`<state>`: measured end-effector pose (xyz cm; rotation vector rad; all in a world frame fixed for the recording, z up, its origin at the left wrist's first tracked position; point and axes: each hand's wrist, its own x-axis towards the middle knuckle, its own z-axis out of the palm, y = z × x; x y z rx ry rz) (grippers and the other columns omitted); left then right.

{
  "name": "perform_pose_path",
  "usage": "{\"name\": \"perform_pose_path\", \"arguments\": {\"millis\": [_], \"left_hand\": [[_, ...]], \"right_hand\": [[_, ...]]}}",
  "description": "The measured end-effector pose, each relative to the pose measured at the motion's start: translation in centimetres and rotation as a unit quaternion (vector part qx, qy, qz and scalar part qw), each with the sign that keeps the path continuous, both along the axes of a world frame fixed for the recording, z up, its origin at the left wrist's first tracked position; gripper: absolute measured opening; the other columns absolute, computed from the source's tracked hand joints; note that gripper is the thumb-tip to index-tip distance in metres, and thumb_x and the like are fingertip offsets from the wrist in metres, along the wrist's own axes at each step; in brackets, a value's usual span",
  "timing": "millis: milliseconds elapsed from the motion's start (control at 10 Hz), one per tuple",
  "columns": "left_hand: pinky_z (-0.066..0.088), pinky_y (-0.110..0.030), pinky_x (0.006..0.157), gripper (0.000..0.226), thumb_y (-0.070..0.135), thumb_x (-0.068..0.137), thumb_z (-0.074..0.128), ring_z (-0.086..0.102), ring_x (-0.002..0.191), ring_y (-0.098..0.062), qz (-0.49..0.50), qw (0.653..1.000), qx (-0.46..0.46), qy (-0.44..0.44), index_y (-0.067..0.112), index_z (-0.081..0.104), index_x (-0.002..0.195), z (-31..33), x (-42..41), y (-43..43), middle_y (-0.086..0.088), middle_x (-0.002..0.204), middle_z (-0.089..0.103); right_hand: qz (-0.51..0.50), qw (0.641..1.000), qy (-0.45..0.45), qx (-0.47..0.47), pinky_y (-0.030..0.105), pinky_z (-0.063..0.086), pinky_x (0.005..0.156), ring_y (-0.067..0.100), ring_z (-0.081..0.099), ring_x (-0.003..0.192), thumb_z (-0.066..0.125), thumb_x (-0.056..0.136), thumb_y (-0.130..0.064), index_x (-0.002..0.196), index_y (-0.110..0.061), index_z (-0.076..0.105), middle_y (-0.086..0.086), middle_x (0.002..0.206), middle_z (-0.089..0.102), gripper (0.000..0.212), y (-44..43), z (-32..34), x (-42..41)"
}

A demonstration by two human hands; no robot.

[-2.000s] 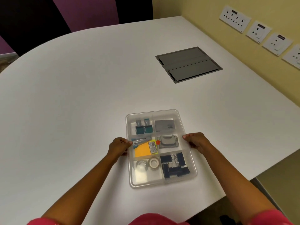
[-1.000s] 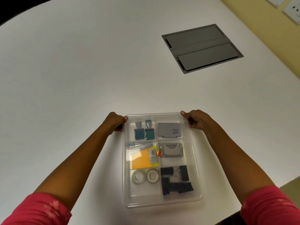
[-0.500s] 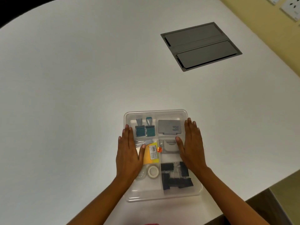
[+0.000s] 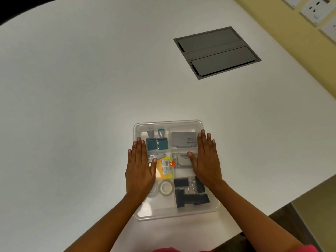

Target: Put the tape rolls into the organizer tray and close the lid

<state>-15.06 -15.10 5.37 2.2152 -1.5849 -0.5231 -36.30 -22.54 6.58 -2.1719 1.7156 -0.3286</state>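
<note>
The clear plastic organizer tray lies on the white table near its front edge, with its transparent lid on top. Through the lid I see two tape rolls in the near-left compartment: a white roll and a clear roll partly under my wrist. My left hand lies flat, palm down, on the lid's left side. My right hand lies flat on the right side. Both have fingers extended and hold nothing.
Inside the tray are teal binder clips, a grey box, a stapler, a yellow-orange pad and black binder clips. A grey cable hatch is set in the table at far right. Wall sockets line the yellow wall.
My hands moved from gripping the tray's sides and far corners to lying flat on the lid. Over the last half second they have stayed nearly still.
</note>
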Motion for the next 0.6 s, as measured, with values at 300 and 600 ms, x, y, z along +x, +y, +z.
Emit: {"name": "perform_pose_path", "arguments": {"millis": [300,600], "left_hand": [[-0.001,-0.033,0.122,0.076,0.055,0.089,0.023,0.000,0.151,-0.019,0.043,0.994,-0.051,0.088,0.018,-0.002,0.151,1.5,0.0,0.0,-0.001,0.163,0.001],[0.000,-0.038,0.124,0.068,0.042,0.098,0.025,-0.002,0.151,-0.022,0.058,0.992,-0.106,0.025,0.010,-0.002,0.151,5.6,2.1,-1.4,-0.007,0.162,-0.003]], "right_hand": [[-0.026,0.998,-0.064,-0.012,0.034,0.006,0.117,0.021,0.008,0.147,0.038,0.097,-0.041,0.150,-0.015,0.009,0.005,0.160,0.012,0.065,0.6,0.2,-0.2],[-0.057,0.994,-0.026,-0.084,0.028,0.000,0.114,0.022,0.009,0.147,0.036,0.100,-0.039,0.149,-0.009,0.011,0.009,0.159,0.012,0.063,-0.7,4.3,1.2]]}}
